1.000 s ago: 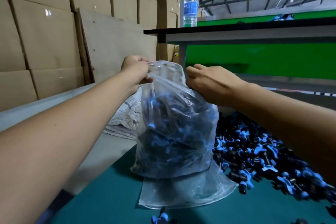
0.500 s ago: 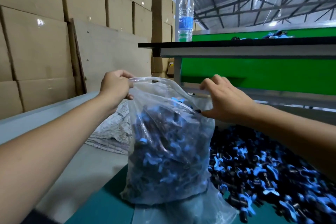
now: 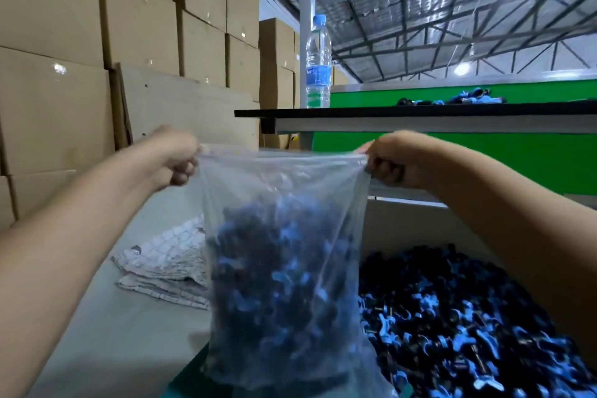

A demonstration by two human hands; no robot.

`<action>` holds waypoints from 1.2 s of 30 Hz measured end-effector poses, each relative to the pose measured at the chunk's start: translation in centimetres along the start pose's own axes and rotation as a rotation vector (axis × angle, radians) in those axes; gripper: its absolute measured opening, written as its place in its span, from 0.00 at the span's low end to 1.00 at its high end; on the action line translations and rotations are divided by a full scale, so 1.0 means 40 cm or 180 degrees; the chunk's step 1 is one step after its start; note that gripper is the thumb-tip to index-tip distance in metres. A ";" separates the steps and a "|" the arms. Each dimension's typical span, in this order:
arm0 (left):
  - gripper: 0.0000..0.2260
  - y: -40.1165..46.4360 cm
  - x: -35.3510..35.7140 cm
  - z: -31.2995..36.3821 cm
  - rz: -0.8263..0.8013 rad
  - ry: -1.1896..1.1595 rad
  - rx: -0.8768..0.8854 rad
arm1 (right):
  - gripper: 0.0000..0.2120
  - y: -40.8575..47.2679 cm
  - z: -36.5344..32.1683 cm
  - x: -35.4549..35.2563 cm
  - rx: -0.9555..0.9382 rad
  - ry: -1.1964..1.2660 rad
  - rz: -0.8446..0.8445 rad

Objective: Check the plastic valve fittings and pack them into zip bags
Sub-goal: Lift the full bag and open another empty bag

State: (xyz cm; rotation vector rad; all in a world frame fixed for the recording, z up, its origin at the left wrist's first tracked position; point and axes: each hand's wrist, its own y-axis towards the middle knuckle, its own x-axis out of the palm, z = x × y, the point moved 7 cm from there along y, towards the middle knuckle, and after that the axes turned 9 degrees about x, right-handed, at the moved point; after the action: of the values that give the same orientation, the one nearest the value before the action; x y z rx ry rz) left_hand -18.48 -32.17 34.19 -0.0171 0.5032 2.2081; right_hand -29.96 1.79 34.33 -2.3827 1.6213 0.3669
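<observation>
Got my left hand point(image 3: 176, 160) pinching the top left corner of the zip bag point(image 3: 284, 252) and my right hand point(image 3: 392, 160) pinching the top right corner, fingers curled tight on the plastic on both sides. The top edge is pulled taut and flat between them, running left to right. The bag hangs straight down from there, long axis vertical, mouth up, and its bottom looks like it's down at the worktop point(image 3: 106, 333), though it's blurry there so I can't swear it's resting.

It's loaded with valve fittings point(image 3: 277, 275), black bodies with blue handles, filling the lower part with slack plastic above them. Loose pile of the same fittings point(image 3: 468, 326) sits just to the right, so plenty left to pack.

I'd say I'm at the closing step for this 1: stretching the mouth so the zip strips line up. Can't tell from here if the seal is pressed shut yet. Next move needs fingers running along that top edge to press it closed, keeping it taut so nothing wrinkles. Folded cloth point(image 3: 164, 268) is behind on the left, water bottle point(image 3: 318, 64) up on the shelf point(image 3: 420, 111).
</observation>
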 end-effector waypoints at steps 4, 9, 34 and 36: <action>0.13 -0.015 0.038 -0.033 -0.0147 0.0250 -0.0121 | 0.20 0.023 -0.003 -0.026 -0.0346 0.0359 0.0683; 0.11 -0.032 0.037 -0.116 -0.0301 0.0721 -0.0282 | 0.16 0.012 0.132 0.028 -0.0445 -0.0378 0.1252; 0.10 0.047 0.024 0.070 0.1571 0.0048 0.1331 | 0.13 0.113 -0.014 -0.002 -0.1294 0.0823 0.1913; 0.10 -0.088 0.005 -0.003 0.1455 -0.0032 0.1842 | 0.13 0.025 0.089 0.002 -0.1612 0.0985 0.1724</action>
State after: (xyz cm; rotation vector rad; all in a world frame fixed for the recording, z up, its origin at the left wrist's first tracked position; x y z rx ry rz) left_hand -16.00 -30.10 32.82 0.4553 1.2198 2.4059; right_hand -31.13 2.54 30.90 -2.3726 2.5918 0.5845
